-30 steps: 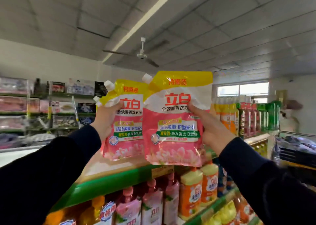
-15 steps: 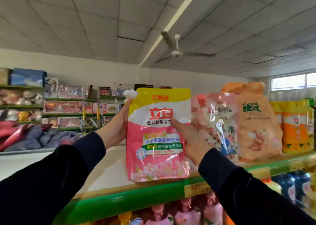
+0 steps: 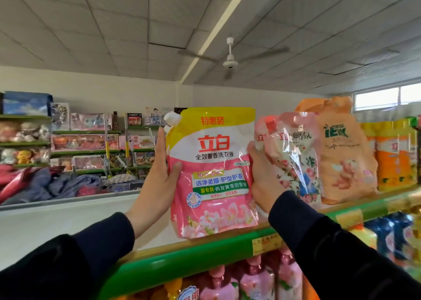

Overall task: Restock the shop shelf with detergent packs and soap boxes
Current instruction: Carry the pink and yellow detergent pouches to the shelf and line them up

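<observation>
A pink and yellow detergent pack (image 3: 214,174) with a white spout stands upright on the top shelf (image 3: 182,261), its bottom at the green front rail. My left hand (image 3: 159,181) presses flat against its left edge, thumb on the front. My right hand (image 3: 262,181) holds its right edge. A second white spout shows just behind the pack's top left corner, so another pack seems to stand behind it. Right of it stand a floral pink pack (image 3: 293,158) and an orange pack (image 3: 344,154).
Yellow and orange bottles (image 3: 394,156) fill the top shelf's right end. Pink bottles (image 3: 257,281) line the shelf below. The top shelf's left part is bare. Far shelves with toys (image 3: 84,140) and heaped clothing (image 3: 45,183) lie behind. A ceiling fan (image 3: 230,63) hangs overhead.
The two packs held side by side in the air a second ago are now one behind the other on the shelf. My view swung right, and my hands moved to the pack's sides.
</observation>
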Demonstrator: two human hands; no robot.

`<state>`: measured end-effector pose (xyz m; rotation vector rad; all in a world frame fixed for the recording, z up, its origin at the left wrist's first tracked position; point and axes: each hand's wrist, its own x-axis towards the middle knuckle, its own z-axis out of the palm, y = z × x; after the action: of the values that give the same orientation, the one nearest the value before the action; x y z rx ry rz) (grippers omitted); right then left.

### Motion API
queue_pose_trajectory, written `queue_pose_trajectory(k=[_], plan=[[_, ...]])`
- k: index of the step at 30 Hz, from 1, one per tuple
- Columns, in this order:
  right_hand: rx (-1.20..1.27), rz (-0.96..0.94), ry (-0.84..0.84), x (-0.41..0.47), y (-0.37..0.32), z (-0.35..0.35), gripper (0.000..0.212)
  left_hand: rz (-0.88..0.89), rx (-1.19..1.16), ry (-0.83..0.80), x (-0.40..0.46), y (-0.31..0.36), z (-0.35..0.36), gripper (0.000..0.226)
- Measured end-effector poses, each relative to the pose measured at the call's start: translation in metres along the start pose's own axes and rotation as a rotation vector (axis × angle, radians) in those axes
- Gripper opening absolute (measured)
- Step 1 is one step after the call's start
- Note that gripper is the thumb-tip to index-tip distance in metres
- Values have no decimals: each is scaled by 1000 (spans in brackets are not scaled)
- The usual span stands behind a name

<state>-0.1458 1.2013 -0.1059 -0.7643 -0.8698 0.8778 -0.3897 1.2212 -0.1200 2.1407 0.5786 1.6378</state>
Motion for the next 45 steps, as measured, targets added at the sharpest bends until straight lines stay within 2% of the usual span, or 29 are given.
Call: queue_pose_trajectory(k=[2, 5, 6, 10, 17, 21, 26, 30, 33, 34, 36, 37, 39, 42, 43, 45], plan=[[17, 11, 1, 2, 1, -1, 39, 33, 85, -37, -16, -2, 1, 88], [49, 27, -1, 4, 1, -1, 39, 52, 276, -207, -42, -7, 1, 127], [64, 40, -2, 4, 1, 0, 38, 22, 291, -260, -46, -7, 2, 132], [105, 50, -18, 4, 2, 5, 41, -79, 361, -333, -39, 0, 8, 139], [128, 30, 32, 8, 7, 12, 56, -76, 528, -264, -28, -2, 21, 150], [145, 18, 44, 6, 11, 12, 63, -54, 556, -299, -30, -2, 21, 146], [99, -29, 32, -2, 8, 11, 60, -27, 597, -317, -33, 5, 24, 144], [-170, 6, -25, -12, 7, -12, 58, -7, 462, -280, -33, 1, 11, 138], [-476, 49, -257, -28, 8, -36, 46, 17, 441, -250, -19, 3, 2, 121], [-595, 44, -338, -35, 7, -41, 52, 27, 450, -238, -13, 6, -1, 117], [-810, -12, -422, -41, 8, -51, 92, 49, 452, -215, -2, 12, -6, 109], [-864, -13, -441, -42, 8, -53, 104, 55, 432, -201, 2, 14, -8, 105], [-924, -17, -451, -44, 6, -54, 104, 49, 373, -161, 7, 15, -12, 95], [-871, -18, -479, -43, 7, -51, 75, 22, 307, -112, 11, 16, -14, 81], [-758, -32, -466, -41, 7, -49, 70, 25, 285, -83, 12, 16, -14, 75], [-462, -68, -327, -34, 8, -41, 75, 45, 238, -19, 16, 17, -11, 63]])
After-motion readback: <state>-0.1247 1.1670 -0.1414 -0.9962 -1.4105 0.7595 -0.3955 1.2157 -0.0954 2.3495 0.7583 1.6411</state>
